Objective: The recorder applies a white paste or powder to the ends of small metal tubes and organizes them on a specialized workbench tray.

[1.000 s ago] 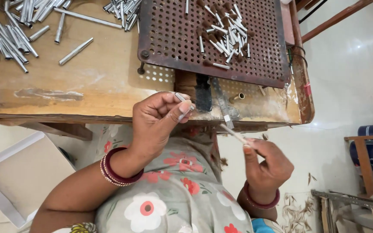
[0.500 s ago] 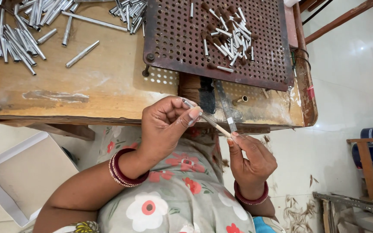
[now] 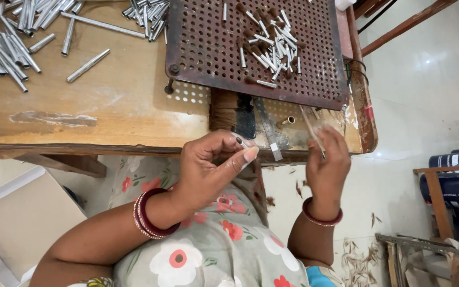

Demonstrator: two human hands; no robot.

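The wooden surface point(image 3: 107, 114) fills the upper frame, worn and stained, its front edge running from nine o'clock to three o'clock. On it, at twelve o'clock, sits a rusted perforated metal plate point(image 3: 208, 48) carrying a heap of short metal-tipped pieces point(image 3: 272, 45); loose silver metal tubes point(image 3: 6, 48) lie scattered at ten o'clock. A small brass fitting point(image 3: 288, 121) stands on the surface edge at one o'clock from the hands, beside a flat metal blade point(image 3: 269, 130). The left hand point(image 3: 211, 170), at centre, has its grip pressed together, thumb and forefinger pinching a small pale-tipped piece point(image 3: 246, 143) just below the surface edge. The right hand point(image 3: 328, 165), at three o'clock, pinches a thin stick point(image 3: 313, 130) that slants up toward the surface. In my judgement the work is done well by keeping the small piece steady and its open end turned toward the stick, bringing the two together in line, with no sideways force. The room shows a pale tiled floor point(image 3: 431, 79) with fibre scraps point(image 3: 357, 255) at five o'clock and a wooden frame point(image 3: 436, 196) at four o'clock.
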